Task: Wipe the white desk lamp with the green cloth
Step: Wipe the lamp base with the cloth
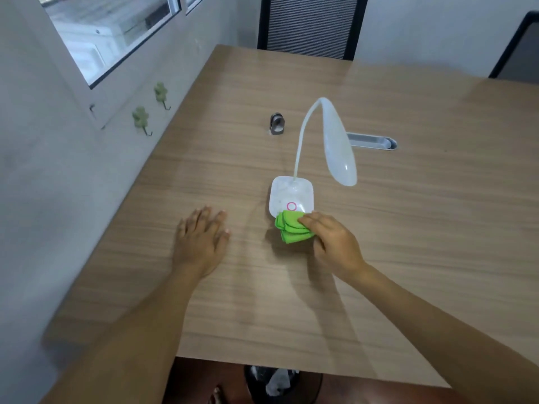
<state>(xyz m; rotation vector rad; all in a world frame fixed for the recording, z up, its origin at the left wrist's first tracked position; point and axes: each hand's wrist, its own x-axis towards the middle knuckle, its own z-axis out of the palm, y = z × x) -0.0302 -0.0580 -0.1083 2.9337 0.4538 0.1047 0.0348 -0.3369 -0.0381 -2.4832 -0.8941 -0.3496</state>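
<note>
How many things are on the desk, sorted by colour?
White: 1, the lamp
Green: 1, the cloth, held by the right hand
Grey: 2, a small clip and a cable slot
Total: 4

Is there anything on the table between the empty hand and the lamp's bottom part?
No. In the head view, only bare wooden table lies between the left hand and the lamp base.

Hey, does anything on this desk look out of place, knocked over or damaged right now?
Nothing stands out. The white desk lamp stands upright on the wooden desk, its neck arched over. The right hand presses the folded green cloth against the base's near edge; the left hand lies flat.
</note>
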